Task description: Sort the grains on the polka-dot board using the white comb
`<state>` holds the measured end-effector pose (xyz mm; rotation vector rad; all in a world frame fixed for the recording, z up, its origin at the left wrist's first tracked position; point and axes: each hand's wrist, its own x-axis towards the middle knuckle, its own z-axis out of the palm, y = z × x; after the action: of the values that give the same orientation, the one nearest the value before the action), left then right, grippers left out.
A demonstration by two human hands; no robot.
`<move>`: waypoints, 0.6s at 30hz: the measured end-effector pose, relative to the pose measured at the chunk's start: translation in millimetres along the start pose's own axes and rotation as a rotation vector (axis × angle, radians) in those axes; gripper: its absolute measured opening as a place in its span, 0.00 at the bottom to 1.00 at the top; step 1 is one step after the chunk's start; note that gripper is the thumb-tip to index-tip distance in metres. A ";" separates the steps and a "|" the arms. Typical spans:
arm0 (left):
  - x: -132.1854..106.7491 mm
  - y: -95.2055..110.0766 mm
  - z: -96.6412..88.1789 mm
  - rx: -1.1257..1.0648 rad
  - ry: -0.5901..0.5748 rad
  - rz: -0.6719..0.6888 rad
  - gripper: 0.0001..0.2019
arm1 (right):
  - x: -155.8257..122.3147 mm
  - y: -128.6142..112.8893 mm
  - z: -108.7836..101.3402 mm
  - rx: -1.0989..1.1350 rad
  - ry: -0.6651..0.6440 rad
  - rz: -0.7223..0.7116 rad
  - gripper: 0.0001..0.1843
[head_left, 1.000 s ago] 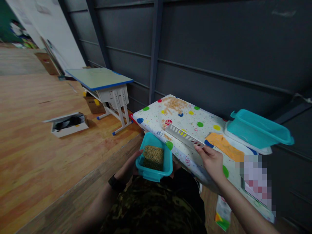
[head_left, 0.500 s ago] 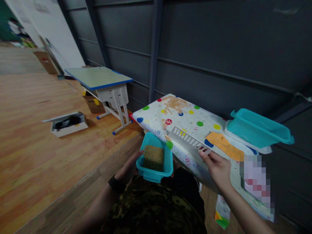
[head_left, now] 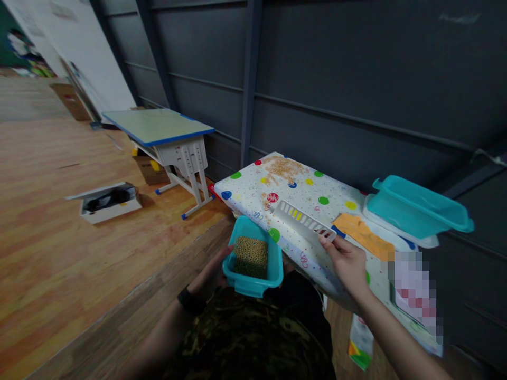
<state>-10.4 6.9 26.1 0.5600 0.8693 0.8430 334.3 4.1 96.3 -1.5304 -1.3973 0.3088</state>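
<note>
Grey walls stand behind the spotty table (head_left: 245,190), where the right hand (head_left: 348,261) pinches the end of a thin, likely stiff and light scraper (head_left: 301,220), while the left hand (head_left: 216,266) grips the side of a blue tub (head_left: 255,282) of beans (head_left: 251,256) just below the table's edge, probably heavy and easy to spill.

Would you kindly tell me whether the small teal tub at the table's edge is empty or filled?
Partly filled: the lidless teal tub, held by the left hand, has small yellowish grains covering its bottom, below the rim.

Two teal tubs (head_left: 249,285) (head_left: 420,208), one slotted panel (head_left: 301,221), two tables (head_left: 317,192) (head_left: 158,126), one open box (head_left: 106,203).
</note>
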 end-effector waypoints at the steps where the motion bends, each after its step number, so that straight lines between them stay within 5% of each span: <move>1: -0.7 0.4 0.8 -0.007 0.002 0.000 0.28 | 0.6 -0.4 -0.4 0.004 -0.009 0.000 0.35; 18: -5.6 8.1 8.8 -0.020 0.013 0.013 0.38 | -5.0 -3.9 -8.9 0.029 -0.012 -0.001 0.27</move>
<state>-8.4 6.0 39.1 0.5435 0.8692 0.8674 337.1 -5.1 101.5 -1.5065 -1.3968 0.3370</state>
